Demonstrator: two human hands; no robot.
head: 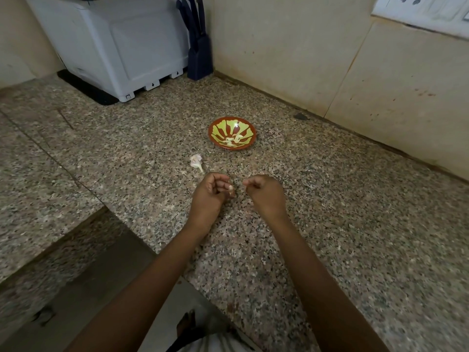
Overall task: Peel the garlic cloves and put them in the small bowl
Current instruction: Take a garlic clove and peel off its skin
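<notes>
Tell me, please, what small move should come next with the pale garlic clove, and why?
Probably carry it to the small red-and-green bowl and drop it in: the left hand pinches the pale garlic clove, the right hand is apart from it, and peeled cloves already lie there. Whether skin remains is too small to tell.

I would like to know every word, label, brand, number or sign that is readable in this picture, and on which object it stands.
There are no readable words, brands or numbers.
On the white appliance: only small dark arrow-like marks on its front feet, no letters.
On the small bowl: a painted red and green pattern, no text.
On the wall socket panel: no legible marking.
On the knife block: nothing written.
</notes>
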